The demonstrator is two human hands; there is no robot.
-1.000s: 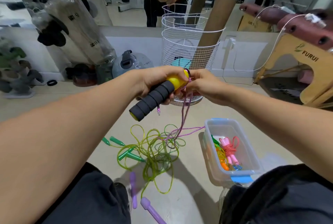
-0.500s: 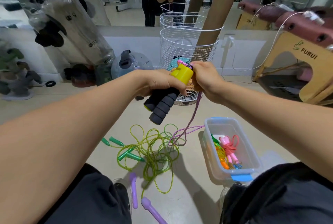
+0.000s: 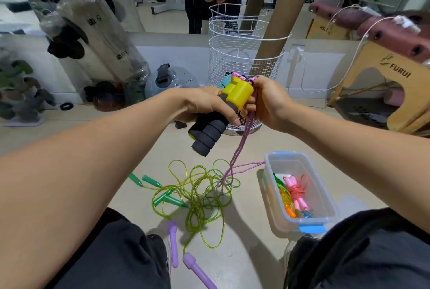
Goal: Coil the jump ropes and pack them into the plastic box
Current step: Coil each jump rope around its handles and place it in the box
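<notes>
On the floor at far left stands a rack of dumbbells [image 3: 16, 93], with a clear bag of weights [image 3: 97, 39] leaning on the wall beside it. Nearer the middle, the left hand [image 3: 207, 107] grips two black foam handles [image 3: 209, 134] side by side, their yellow caps [image 3: 239, 93] pointing up and away. Below them on the floor lies a loose tangle of yellow-green rope [image 3: 200, 193] with green handles [image 3: 162, 198] at its left edge, and two purple handles [image 3: 183, 258] lie nearer the person's knees. A pink-purple cord [image 3: 239, 149] runs from the caps down to the tangle, then sideways toward the box. The right hand [image 3: 267, 102], just beside the caps, pinches this cord at the top, fingers curled round it. Behind the hands stands a white wire basket [image 3: 244, 56] holding a cardboard tube [image 3: 277, 30]. To the right, the clear plastic box [image 3: 323, 195] sits open on the floor by the right knee, with coiled ropes [image 3: 293, 193] in pink, orange and green inside. At far right stands a wooden stand [image 3: 395, 74] marked FURUI.
</notes>
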